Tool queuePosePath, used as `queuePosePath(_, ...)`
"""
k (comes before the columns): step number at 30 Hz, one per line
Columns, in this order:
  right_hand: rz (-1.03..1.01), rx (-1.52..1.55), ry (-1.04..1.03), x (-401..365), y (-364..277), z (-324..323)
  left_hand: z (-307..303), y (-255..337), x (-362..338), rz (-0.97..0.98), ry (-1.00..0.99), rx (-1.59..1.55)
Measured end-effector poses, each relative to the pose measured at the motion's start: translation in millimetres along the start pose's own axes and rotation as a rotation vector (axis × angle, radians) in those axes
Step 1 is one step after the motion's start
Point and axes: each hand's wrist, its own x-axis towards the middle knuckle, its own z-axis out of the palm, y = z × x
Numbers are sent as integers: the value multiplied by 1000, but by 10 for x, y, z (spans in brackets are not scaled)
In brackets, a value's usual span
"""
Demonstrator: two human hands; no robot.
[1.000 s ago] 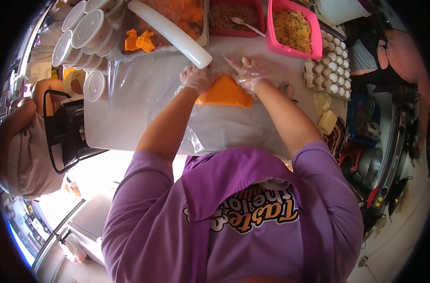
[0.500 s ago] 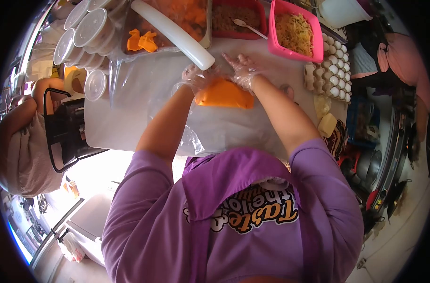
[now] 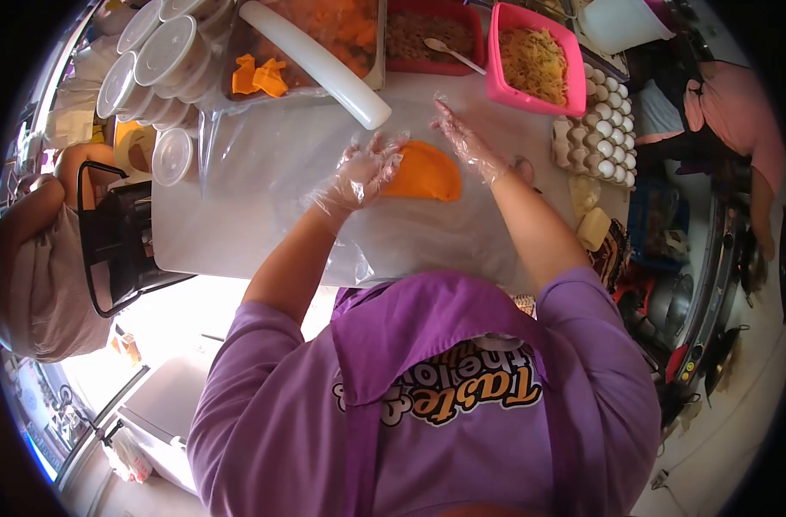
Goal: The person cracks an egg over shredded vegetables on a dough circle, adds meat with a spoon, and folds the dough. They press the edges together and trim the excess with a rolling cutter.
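Observation:
An orange half-moon of folded dough (image 3: 425, 171) lies on clear plastic sheeting at the middle of the table. My left hand (image 3: 367, 172), in a clear plastic glove, is at the dough's left edge with its fingers spread; whether they touch it is hard to tell. To the right of the dough, my gloved right hand (image 3: 470, 145) is held apart from it, fingers stretched out. Neither hand holds anything. Beyond my hands, a white rolling pin (image 3: 319, 65) rests across the tray of orange dough (image 3: 259, 76).
A pink tub of shredded filling (image 3: 537, 65) and a red tub of brown filling with a spoon (image 3: 431, 36) stand at the back. Egg trays (image 3: 595, 142) are at right, stacked lidded containers (image 3: 164, 65) at left. Beside the table is a black chair (image 3: 121, 233), with a person near it.
Both hands have come off the dough's far edge and moved apart. The left turned over toward the left edge, the right drew out to the right. More of the dough shows now.

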Motion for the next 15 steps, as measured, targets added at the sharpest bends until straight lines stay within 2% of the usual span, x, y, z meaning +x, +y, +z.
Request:
queuePosePath(2,-107,242,-13,-82,97,-16,39,2,7,-25,8,-10)
queuePosePath(5,-93,87,-34,-307,156,-17,125,-148,39,-32,-14,30)
queuePosePath(7,-101,122,-16,-473,156,38,224,-346,91,20,59,-535)
queuePosePath(8,-105,158,3,-547,185,61,305,-415,102,25,58,-531)
queuePosePath(9,-110,158,9,-611,226,113,394,-476,117,-60,97,-918)
queuePosePath(10,-218,76,41,-663,296,181,373,-444,128,-150,132,-1306)
queuePosePath(11,-324,-6,72,-702,355,220,334,-432,109,-147,127,-1304)
queuePosePath(12,-428,-280,121,-725,400,215,288,-428,61,-38,132,-711)
queuePosePath(13,-428,-279,129,-741,399,222,234,-395,1,69,130,-117)
queuePosePath(15,-498,-678,204,-781,376,231,194,-373,-50,98,103,6)
